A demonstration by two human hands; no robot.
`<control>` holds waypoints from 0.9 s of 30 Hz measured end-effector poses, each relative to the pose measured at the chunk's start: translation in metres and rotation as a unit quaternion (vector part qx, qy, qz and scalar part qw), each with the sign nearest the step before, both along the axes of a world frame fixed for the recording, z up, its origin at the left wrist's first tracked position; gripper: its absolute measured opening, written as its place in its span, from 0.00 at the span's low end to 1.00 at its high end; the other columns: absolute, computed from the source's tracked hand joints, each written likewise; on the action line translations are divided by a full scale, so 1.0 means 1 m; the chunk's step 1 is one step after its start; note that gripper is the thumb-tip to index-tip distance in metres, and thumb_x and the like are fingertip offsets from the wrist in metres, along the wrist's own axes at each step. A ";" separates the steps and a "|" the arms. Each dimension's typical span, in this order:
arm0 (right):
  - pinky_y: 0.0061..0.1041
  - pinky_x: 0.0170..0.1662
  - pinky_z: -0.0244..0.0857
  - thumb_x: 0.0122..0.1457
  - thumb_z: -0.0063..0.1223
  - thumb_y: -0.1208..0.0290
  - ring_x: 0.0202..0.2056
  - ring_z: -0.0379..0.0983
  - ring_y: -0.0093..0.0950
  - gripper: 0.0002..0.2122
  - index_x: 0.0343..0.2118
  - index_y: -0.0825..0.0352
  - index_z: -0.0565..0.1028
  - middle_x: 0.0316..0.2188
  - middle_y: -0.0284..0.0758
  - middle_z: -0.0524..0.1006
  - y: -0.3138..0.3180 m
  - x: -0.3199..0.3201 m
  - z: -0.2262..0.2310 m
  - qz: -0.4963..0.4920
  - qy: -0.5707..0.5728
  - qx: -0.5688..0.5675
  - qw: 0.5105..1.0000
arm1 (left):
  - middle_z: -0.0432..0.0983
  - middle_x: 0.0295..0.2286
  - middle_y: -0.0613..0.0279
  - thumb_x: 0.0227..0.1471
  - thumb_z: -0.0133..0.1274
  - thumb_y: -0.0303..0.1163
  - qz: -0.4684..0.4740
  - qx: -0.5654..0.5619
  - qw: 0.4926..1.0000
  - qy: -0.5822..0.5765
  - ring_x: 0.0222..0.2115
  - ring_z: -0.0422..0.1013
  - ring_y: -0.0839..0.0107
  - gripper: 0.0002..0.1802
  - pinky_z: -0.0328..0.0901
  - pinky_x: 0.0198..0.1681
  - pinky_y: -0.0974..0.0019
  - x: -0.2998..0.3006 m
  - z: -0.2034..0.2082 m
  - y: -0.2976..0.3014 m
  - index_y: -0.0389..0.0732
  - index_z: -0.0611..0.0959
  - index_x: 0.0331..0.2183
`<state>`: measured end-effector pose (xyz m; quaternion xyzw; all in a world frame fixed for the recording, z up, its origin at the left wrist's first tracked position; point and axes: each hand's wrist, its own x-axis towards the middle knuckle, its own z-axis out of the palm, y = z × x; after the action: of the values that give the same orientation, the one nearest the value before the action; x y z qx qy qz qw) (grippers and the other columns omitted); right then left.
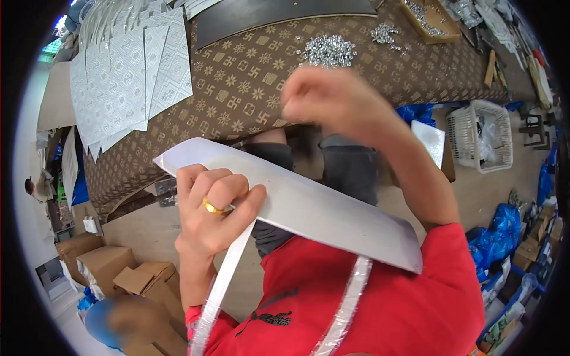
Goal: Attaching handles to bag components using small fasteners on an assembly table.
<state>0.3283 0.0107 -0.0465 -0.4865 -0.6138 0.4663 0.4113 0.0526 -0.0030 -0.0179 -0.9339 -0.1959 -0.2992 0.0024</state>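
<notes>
The left hand (212, 210) clamps the pale panel (332, 216) over the lap (350, 169), seemingly to steady it. The blurred right hand (326, 98) curls beside the far silver pile (329, 51), apparently kept within reach; whether it grips anything, I cannot tell.

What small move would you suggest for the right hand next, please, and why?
Perhaps reach the right hand to the silvery pile for a piece: the pile appears close by, while the left hand grips the white panel. Blur hides whether the right hand already holds one.
</notes>
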 end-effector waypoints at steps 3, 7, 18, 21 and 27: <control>0.23 0.39 0.69 0.59 0.63 0.72 0.32 0.75 0.21 0.09 0.39 0.70 0.80 0.29 0.31 0.80 0.013 0.083 -0.030 -0.284 -0.225 0.127 0.923 | 0.76 0.30 0.67 0.32 0.59 0.32 -0.031 -0.017 0.998 0.047 0.32 0.73 0.68 0.16 0.62 0.38 0.58 -0.008 -0.007 0.008 0.44 0.82 0.31; 0.26 0.40 0.70 0.58 0.63 0.74 0.33 0.77 0.26 0.10 0.42 0.69 0.80 0.30 0.36 0.81 0.003 0.170 -0.045 -0.381 -0.376 0.140 0.833 | 0.76 0.30 0.68 0.34 0.60 0.31 -0.024 -0.007 1.000 0.014 0.32 0.74 0.70 0.14 0.63 0.41 0.57 -0.004 -0.014 0.009 0.44 0.82 0.30; 0.30 0.40 0.70 0.58 0.63 0.71 0.33 0.78 0.33 0.10 0.41 0.68 0.80 0.29 0.39 0.81 0.011 0.189 -0.057 -0.359 -0.358 0.075 0.858 | 0.77 0.30 0.65 0.38 0.60 0.29 -0.030 0.016 0.999 0.037 0.32 0.76 0.65 0.12 0.66 0.42 0.52 0.000 -0.016 0.012 0.43 0.82 0.31; 0.33 0.39 0.69 0.59 0.62 0.71 0.32 0.76 0.39 0.08 0.38 0.69 0.79 0.28 0.41 0.79 0.010 0.197 -0.058 -0.318 -0.435 0.099 0.837 | 0.77 0.30 0.66 0.38 0.61 0.29 -0.025 0.006 0.999 0.039 0.32 0.76 0.66 0.12 0.65 0.44 0.52 -0.001 -0.017 0.008 0.43 0.82 0.31; 0.37 0.37 0.69 0.62 0.59 0.68 0.33 0.79 0.40 0.07 0.35 0.67 0.79 0.30 0.41 0.82 0.009 0.230 -0.068 -0.278 -0.436 0.163 0.840 | 0.78 0.31 0.66 0.37 0.60 0.29 -0.046 0.013 0.998 0.026 0.34 0.76 0.67 0.13 0.64 0.50 0.50 0.001 -0.027 0.014 0.44 0.82 0.32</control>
<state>0.5584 0.0196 -0.1149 -0.7156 -0.6358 -0.0348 0.2870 0.0532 0.0114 -0.0451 -0.9494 -0.1483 -0.2768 0.0058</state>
